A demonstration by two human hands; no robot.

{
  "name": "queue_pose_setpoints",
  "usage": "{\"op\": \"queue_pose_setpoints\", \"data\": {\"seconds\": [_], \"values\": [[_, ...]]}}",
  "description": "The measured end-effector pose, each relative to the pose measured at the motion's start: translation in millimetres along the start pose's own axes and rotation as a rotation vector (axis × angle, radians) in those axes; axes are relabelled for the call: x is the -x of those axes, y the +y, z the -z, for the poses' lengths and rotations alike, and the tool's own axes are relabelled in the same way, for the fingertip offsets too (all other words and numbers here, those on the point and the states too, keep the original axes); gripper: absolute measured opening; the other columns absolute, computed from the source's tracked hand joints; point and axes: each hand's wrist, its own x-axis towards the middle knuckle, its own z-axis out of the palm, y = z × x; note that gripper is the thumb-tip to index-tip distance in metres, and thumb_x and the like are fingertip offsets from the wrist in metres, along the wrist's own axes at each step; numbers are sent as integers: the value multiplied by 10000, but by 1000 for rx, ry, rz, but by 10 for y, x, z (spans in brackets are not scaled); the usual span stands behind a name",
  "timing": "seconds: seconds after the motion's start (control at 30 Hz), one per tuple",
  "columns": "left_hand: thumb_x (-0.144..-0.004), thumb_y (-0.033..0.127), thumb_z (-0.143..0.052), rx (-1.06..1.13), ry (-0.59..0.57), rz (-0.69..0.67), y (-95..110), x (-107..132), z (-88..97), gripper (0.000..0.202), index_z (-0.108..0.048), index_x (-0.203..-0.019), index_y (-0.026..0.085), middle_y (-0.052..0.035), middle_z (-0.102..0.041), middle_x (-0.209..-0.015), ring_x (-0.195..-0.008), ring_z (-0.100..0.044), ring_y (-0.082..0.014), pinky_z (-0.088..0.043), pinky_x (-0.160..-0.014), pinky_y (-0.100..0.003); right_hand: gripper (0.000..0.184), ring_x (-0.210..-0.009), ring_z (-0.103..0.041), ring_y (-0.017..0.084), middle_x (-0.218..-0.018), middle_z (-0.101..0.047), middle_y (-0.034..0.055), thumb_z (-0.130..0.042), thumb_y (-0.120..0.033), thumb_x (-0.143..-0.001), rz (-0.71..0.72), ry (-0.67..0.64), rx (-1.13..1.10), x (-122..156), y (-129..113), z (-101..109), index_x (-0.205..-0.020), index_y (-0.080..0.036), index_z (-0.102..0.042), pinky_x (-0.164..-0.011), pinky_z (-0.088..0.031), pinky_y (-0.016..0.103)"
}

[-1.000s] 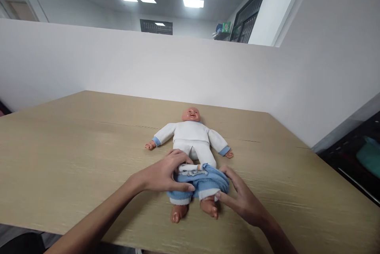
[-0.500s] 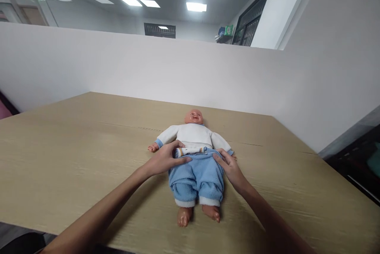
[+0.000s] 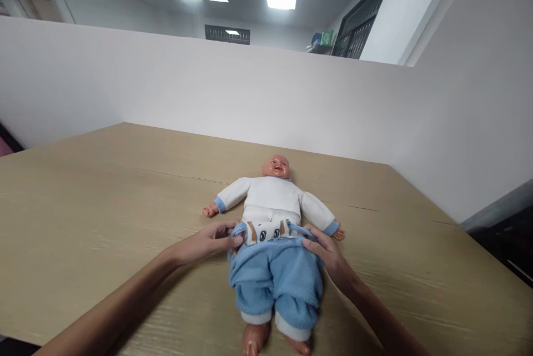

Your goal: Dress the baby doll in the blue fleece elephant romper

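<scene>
A baby doll point(image 3: 272, 194) lies on its back on the table, its head toward the wall and feet toward me. It wears a white top with blue cuffs. Fleecy blue overalls point(image 3: 277, 270) with white leg cuffs cover its legs. At their waist shows a white bib point(image 3: 268, 232) with cartoon eyes and blue straps. My left hand point(image 3: 219, 239) is closed on the overalls' edge and strap at the bib's left side. On the opposite side, my right hand point(image 3: 327, 249) pinches the edge by the other strap.
The wooden table point(image 3: 125, 200) spreads out on both sides of the doll. A low white wall point(image 3: 200, 89) stands behind it, and another wall point(image 3: 466, 123) rises on the right. A dark object point(image 3: 508, 239) is beyond the table's right edge.
My left hand has shifted left and the overalls' waist is spread wider, exposing more of the bib's cartoon face. The doll appears larger and lower in view.
</scene>
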Motion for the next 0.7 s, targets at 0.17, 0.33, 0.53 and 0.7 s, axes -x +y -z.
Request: {"op": "queue_pose_setpoints", "data": {"seconds": [0.17, 0.33, 0.53, 0.7], "values": [[-1059, 503, -628, -35, 135, -80, 105, -217, 83, 331, -559, -976, 189, 17, -567, -814, -775, -530, -150, -432, -775, -293, 225, -746, -409, 167, -802, -464, -27, -659, -443, -958, 93, -59, -4, -305, -170, -9, -942, -227, -595, -698, -346, 288], [-1021, 527, -681, -144, 191, -88, 124, -472, 137, 355, -591, -978, 187, 19, -523, -858, -799, -481, -144, -387, -712, -272, 296, -689, -418, 173, -727, -451, -45, -601, -531, -980, 95, -28, 83, -635, -234, -55, -973, -238, -558, -673, -352, 301], [-1047, 559, -628, -205, 371, -210, 152, -600, 206, 371, -587, -1019, 192, 15, -536, -870, -773, -495, -137, -389, -687, -274, 420, -770, -469, 182, -811, -526, -11, -652, -593, -999, 139, -282, 544, -538, -561, 14, -824, -217, -590, -720, -381, 308], [-1021, 613, -634, -282, 436, -171, 248, -674, 253, 427, -606, -997, 187, 11, -547, -870, -765, -505, -143, -379, -674, -282, 347, -1059, -582, 228, -1063, -634, 12, -658, -596, -1003, 95, -218, 252, -594, -446, 118, -1053, -253, -661, -955, -450, 313]]}}
